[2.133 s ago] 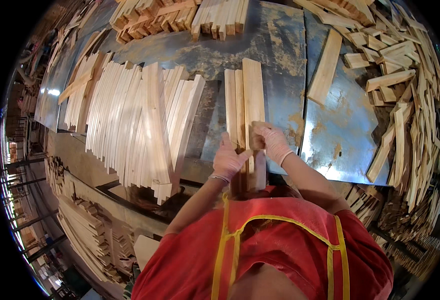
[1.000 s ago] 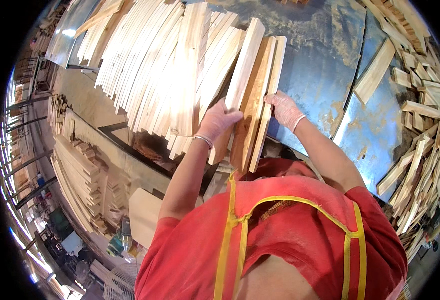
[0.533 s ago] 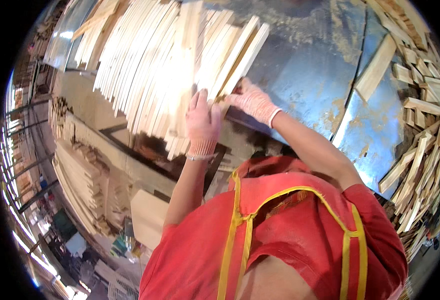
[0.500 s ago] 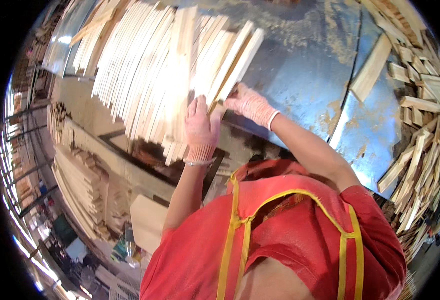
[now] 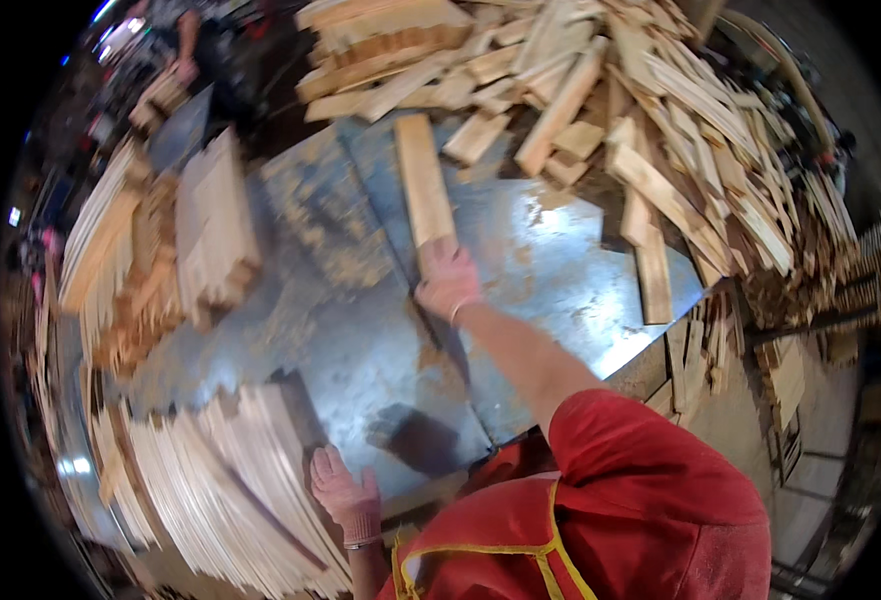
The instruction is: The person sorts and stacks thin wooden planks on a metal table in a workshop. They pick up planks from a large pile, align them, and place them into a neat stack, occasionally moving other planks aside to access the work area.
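My right hand (image 5: 449, 281), in a pale pinkish work glove, is closed on the near end of a flat wooden board (image 5: 421, 175). That board lies on the metal tabletop (image 5: 340, 350) and points away from me. At the lower left, my left hand (image 5: 342, 492), gloved alike, is open with its thumb apart from the fingers. It is beside the right edge of a row of pale wooden slats (image 5: 230, 480) set side by side. Whether its fingertips touch the last slat I cannot tell.
A large heap of loose offcuts (image 5: 660, 180) covers the far right end of the table. Stacked wood pieces (image 5: 215, 230) stand at the left, and more boards (image 5: 390, 45) lie at the back. A person (image 5: 185, 50) is at the far left. Sawdust lies on the metal.
My view has swung to the right. My right hand has left the slats and taken hold of the single board. My left hand has let go and stays near the row.
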The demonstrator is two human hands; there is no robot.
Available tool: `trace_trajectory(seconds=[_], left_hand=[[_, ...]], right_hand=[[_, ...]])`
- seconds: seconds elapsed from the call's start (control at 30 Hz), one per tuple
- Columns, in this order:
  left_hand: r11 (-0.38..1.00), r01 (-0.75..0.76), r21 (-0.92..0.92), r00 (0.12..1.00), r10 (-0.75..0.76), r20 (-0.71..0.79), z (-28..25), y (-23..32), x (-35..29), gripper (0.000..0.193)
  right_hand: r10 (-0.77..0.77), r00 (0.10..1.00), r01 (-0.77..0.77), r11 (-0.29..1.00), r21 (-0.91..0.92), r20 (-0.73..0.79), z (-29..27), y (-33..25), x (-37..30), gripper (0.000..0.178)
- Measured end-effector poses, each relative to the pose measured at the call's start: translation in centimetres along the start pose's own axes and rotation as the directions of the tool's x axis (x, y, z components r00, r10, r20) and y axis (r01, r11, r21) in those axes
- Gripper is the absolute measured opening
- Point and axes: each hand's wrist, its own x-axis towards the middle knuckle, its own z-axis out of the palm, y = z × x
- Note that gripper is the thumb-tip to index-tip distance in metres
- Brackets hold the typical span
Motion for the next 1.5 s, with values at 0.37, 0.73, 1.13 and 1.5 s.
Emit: trace_trajectory(seconds=[0.37, 0.73, 1.13, 1.5], left_hand=[[0.947, 0.162, -0.279, 0.979, -0.119, 0.164, 2.7, 22.0, 9.4, 0.105], [-0.524, 0.430, -0.735, 0.891, 0.117, 0.438, 8.2, 11.3, 7.0, 0.065], [0.857, 0.335, -0.392, 0.940, -0.333, 0.076, 3.3, 0.4, -4.1, 0.071], [0.861, 0.346, -0.373, 0.932, -0.361, 0.031, 0.4, -3.8, -8.3, 0.067]], right_hand=[[0.119, 0.954, -0.128, 0.992, -0.015, -0.277, -18.7, 34.8, 0.8, 0.061], [-0.023, 0.915, -0.185, 0.864, 0.468, 0.404, -21.4, 34.1, 0.9, 0.113], [-0.176, 0.819, -0.574, -0.290, 0.766, 0.546, -6.7, 3.0, -4.9, 0.049], [-0.143, 0.853, -0.522, -0.234, 0.821, 0.501, -4.3, -4.2, -11.7, 0.048]])
